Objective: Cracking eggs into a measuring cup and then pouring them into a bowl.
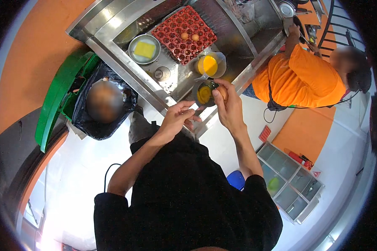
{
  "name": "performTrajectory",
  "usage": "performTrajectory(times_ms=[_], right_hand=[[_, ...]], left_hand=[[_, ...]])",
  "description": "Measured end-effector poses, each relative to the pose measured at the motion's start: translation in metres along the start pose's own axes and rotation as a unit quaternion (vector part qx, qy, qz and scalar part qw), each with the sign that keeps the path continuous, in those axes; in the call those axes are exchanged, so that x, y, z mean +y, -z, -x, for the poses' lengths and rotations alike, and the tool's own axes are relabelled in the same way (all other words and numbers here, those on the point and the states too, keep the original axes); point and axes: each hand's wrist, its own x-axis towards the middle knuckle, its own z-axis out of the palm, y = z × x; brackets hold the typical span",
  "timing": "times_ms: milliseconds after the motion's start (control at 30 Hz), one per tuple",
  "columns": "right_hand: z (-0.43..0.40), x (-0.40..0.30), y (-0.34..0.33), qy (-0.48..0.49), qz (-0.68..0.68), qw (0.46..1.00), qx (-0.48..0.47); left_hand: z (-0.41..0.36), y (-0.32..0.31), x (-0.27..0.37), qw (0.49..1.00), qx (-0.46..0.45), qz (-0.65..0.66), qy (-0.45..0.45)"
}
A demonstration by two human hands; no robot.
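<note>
Between the thumb and fingers of my right hand is a brown egg, held against the right side of a small clear cup. Yellow egg shows inside the cup. My left hand is just below and left of the cup, fingers apart, with nothing visible in it; whether a fingertip touches the cup cannot be told. Beyond the cup, a clear plastic jug with yellow liquid stands in the steel sink. A red egg tray behind it carries two brown eggs.
Left of the tray, a round metal bowl holds a yellow sponge, near a small cup. A green bin with a black bag stands at left. A co-worker in orange handles a pan at right.
</note>
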Motion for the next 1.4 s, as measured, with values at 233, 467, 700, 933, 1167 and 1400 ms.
performTrajectory(times_ms=[233, 467, 700, 933, 1167, 1400], right_hand=[[0.004, -0.007, 0.004, 0.022, 0.009, 0.999, 0.025], [-0.003, -0.011, -0.002, 0.061, 0.025, 0.997, 0.043], [-0.010, -0.046, -0.023, -0.009, -0.087, 0.991, -0.099], [-0.025, -0.113, -0.182, 0.102, -0.120, 0.943, -0.293], [-0.048, -0.102, -0.135, 0.132, -0.280, 0.901, -0.305], [-0.080, 0.075, 0.008, -0.080, -0.427, 0.901, 0.025]], left_hand=[[0.003, 0.001, 0.004, 1.000, 0.001, -0.025, 0.013], [0.008, 0.000, 0.007, 1.000, 0.004, -0.007, 0.014], [0.005, 0.019, -0.012, 1.000, -0.016, -0.013, -0.023], [-0.024, 0.048, -0.056, 0.993, -0.021, 0.108, -0.031], [-0.040, 0.055, -0.058, 0.996, 0.015, 0.076, -0.043], [-0.131, 0.035, -0.037, 0.993, 0.081, -0.084, -0.021]])
